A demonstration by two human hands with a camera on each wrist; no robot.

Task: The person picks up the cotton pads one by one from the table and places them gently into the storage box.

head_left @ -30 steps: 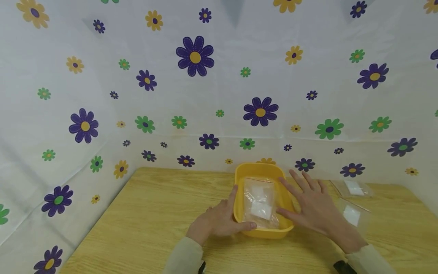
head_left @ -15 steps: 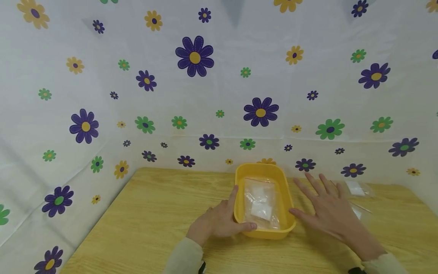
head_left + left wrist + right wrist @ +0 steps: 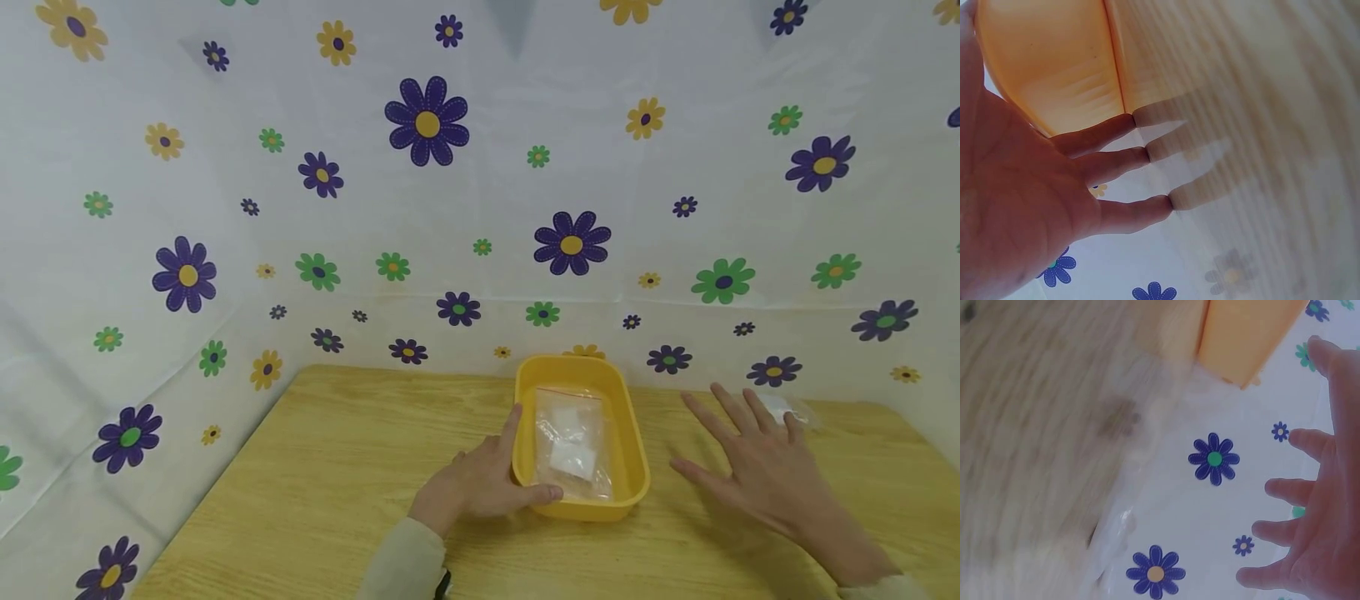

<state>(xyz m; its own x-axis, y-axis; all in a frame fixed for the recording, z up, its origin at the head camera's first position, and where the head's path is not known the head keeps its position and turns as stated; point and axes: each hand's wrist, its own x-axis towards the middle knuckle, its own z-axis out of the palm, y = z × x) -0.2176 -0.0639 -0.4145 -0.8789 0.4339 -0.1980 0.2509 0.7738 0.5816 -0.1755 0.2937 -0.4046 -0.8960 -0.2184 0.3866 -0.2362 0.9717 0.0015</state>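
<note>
Wood-grain table (image 3: 300,483) spans the lower frame, so brace the yellow tray (image 3: 636,477), lower centre, lightly with your left hand (image 3: 483,485), straight-fingered at its left side, its clear bag (image 3: 573,446) undisturbed, your right hand (image 3: 772,475) wide-spread, holding nothing, lower right.

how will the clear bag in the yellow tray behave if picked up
The clear bag is likely floppy, since it looks thin and wrinkled. It is probably light, being flat, and perhaps slippery, given its glossy glints.
</note>
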